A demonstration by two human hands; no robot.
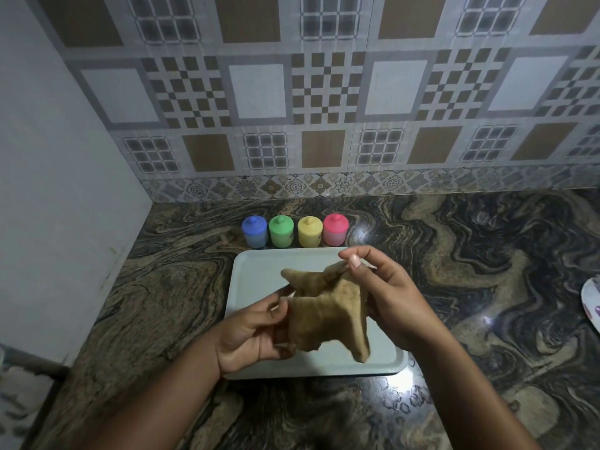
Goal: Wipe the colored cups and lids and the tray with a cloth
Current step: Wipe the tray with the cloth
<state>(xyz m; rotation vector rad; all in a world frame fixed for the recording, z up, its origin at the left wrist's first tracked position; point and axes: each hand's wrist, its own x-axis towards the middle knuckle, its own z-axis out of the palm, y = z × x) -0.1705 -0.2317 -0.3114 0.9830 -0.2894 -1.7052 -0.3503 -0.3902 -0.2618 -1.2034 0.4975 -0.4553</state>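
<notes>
cloth (328,315) hangs over tray (256,271) | left hand (256,332) pinches its left edge, right hand (388,295) its far corner | I see lidded cups (281,234) rowed just past tray's far edge, right hand nearer

We see a brown cloth (328,316) held up over a white tray (256,274) by both hands. The left hand (250,336) grips its lower left edge, and the right hand (386,293) pinches an upper corner between thumb and fingers. Behind the tray, four lidded cups stand in a row on the dark marbled worktop (470,254): the blue cup (255,233), green cup (281,232), yellow cup (310,232) and pink cup (335,229), left to right. A tiled wall (324,92) rises behind them.
</notes>
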